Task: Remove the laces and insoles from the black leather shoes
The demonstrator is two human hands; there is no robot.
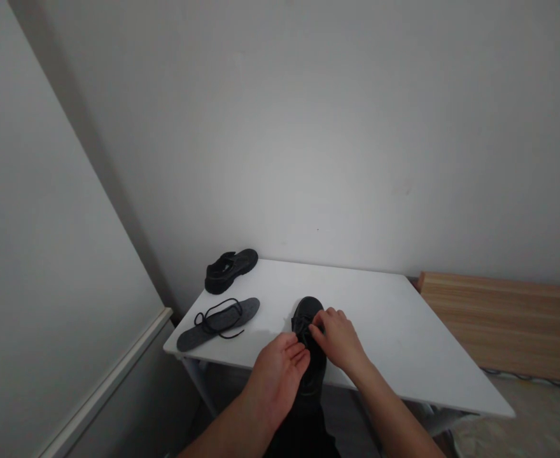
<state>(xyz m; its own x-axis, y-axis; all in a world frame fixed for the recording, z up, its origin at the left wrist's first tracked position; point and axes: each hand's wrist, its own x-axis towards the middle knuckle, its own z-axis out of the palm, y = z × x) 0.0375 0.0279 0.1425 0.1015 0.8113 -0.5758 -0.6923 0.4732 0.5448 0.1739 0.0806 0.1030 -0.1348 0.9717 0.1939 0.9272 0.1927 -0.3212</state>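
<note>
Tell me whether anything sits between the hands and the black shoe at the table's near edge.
Nothing visible does. The left hand and the right hand are both already on the black shoe, at its laces. The insole with a loose lace and the other shoe lie off to the left.

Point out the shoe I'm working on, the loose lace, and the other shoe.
near shoe (307,310), head view, on its toe cap
loose lace (219,313), head view, on the loop over the insole
far shoe (230,268), head view, on its upper
</note>
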